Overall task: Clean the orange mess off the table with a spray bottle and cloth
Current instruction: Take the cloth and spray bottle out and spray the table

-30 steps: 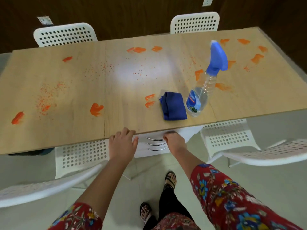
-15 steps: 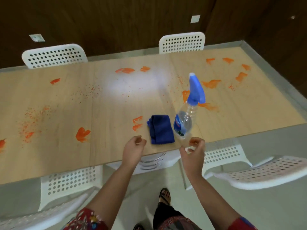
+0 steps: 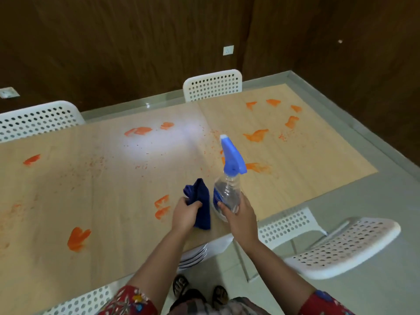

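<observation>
left hand [image 3: 185, 215] fingers have now closed round the cloth [image 3: 202, 198], right hand [image 3: 242, 215] fingers round the spray bottle [image 3: 227, 192] just beside it; orange mess [image 3: 78, 238] untouched, spraying judged next.

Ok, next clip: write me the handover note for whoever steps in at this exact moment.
Left hand grips the dark blue folded cloth at the near edge of the light wooden table.
Right hand holds the clear plastic spray bottle with blue trigger head, upright beside it.
Done: both tools in hand.
Left: everything else; orange smears and specks lie across the tabletop, none visibly wiped.
</observation>
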